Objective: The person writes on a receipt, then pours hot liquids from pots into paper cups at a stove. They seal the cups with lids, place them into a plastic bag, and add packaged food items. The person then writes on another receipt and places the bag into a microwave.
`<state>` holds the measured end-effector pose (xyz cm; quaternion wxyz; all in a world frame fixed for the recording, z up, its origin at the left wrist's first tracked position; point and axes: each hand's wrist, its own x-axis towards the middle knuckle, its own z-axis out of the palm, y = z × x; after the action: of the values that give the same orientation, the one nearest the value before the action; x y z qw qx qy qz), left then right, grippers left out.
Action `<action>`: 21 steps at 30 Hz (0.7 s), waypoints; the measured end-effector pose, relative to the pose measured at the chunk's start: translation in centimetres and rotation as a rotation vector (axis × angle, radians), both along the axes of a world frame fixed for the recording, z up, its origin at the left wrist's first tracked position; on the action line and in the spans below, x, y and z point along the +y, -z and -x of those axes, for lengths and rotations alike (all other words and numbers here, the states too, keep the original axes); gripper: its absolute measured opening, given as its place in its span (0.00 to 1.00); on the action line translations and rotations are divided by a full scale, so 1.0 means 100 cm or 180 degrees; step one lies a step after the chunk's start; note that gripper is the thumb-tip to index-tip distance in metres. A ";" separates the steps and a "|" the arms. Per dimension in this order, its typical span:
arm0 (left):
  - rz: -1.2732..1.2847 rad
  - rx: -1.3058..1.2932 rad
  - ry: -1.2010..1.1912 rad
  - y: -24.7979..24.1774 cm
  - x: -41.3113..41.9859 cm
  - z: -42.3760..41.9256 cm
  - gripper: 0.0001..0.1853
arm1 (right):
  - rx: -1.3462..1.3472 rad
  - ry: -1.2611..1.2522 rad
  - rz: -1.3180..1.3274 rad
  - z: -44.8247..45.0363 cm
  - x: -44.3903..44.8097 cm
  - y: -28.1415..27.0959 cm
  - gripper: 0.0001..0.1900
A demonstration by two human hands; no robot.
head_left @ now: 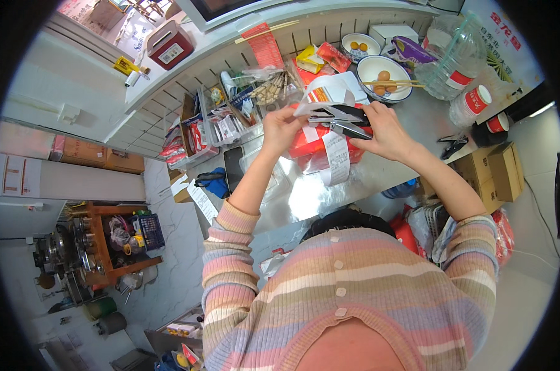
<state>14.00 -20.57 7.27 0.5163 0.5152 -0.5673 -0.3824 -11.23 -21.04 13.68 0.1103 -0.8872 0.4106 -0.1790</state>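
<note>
My right hand (386, 132) grips a black and silver stapler (342, 119), its jaws pointing left. Between thumb and fingers, my left hand (282, 131) pinches a white strip (315, 107), perhaps a bag handle, at the stapler's mouth. Below both hands a red and clear package (308, 156) rests on the metal tabletop (303, 204). A printed paper receipt (338, 157) hangs down its front and curls at the lower end. Whether the stapler's jaws have closed on the strip is hard to see.
Left of the package are clear bins of sachets (226, 127), a dark phone (234, 168) and a blue item (217, 183). Behind stand a bowl of eggs (403, 95) with chopsticks across it and a smaller bowl (360, 55). A large plastic bottle (461, 60) and paper cups (475, 102) stand right.
</note>
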 end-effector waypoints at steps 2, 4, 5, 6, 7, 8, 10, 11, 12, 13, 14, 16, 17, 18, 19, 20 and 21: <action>0.0004 0.0168 0.0107 0.000 -0.001 -0.001 0.05 | 0.0025 -0.0068 0.0120 -0.002 -0.004 -0.005 0.29; 0.0169 0.0139 0.0179 0.000 -0.001 -0.001 0.05 | 0.0243 -0.0044 0.0065 -0.002 -0.007 -0.010 0.31; 0.0120 0.0137 0.0175 0.000 0.000 -0.001 0.05 | 0.0353 -0.0031 0.0039 -0.002 -0.009 -0.014 0.31; 0.0063 0.0123 0.0174 -0.006 0.003 0.000 0.05 | 0.0377 -0.0052 -0.0234 -0.003 -0.011 -0.017 0.31; 0.0007 0.0110 0.0175 -0.009 0.004 0.000 0.05 | 0.0402 -0.0074 -0.0507 -0.003 -0.013 -0.021 0.31; -0.0035 0.0196 0.0204 -0.009 0.003 -0.001 0.06 | 0.0425 -0.0095 -0.0779 -0.003 -0.014 -0.023 0.32; -0.0082 0.0097 0.0156 -0.005 0.001 -0.002 0.06 | 0.0441 -0.0109 -0.0842 -0.003 -0.016 -0.020 0.32; -0.0105 0.0048 0.0132 -0.003 0.001 -0.003 0.06 | 0.0450 -0.0115 -0.0873 -0.002 -0.017 -0.018 0.32; 0.0031 0.0080 0.0172 -0.002 0.000 -0.003 0.06 | 0.0416 -0.0197 -0.0629 -0.002 -0.017 -0.014 0.32; 0.0168 0.0112 0.0212 -0.001 0.000 -0.003 0.06 | 0.0382 -0.0278 -0.0386 -0.001 -0.018 -0.010 0.31; 0.0304 0.0145 0.0252 -0.001 -0.001 -0.003 0.07 | 0.0350 -0.0359 -0.0142 0.000 -0.019 -0.008 0.31; 0.0487 0.0120 0.0284 -0.006 0.000 -0.004 0.06 | 0.0667 -0.0394 -0.0623 -0.005 -0.022 -0.018 0.31; 0.0578 0.0107 0.0302 -0.009 0.001 -0.003 0.06 | 0.0824 -0.0414 -0.0865 -0.006 -0.025 -0.021 0.31; 0.0470 0.0246 0.0354 -0.013 0.003 -0.001 0.05 | 0.0712 -0.0429 -0.0801 -0.004 -0.027 -0.018 0.31; 0.0361 0.0384 0.0406 -0.017 0.005 0.001 0.05 | 0.0600 -0.0441 -0.0737 -0.001 -0.030 -0.012 0.30; 0.0249 0.0522 0.0458 -0.019 0.006 0.003 0.04 | 0.0488 -0.0452 -0.0673 0.001 -0.031 -0.008 0.30; 0.0281 0.0532 0.0439 -0.019 0.006 0.003 0.04 | 0.0588 -0.0437 -0.0722 -0.001 -0.032 -0.011 0.31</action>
<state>13.75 -19.93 9.16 0.5564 0.4180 -0.5727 -0.4332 -11.17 -24.21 14.79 0.1835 -0.9077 0.3751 -0.0413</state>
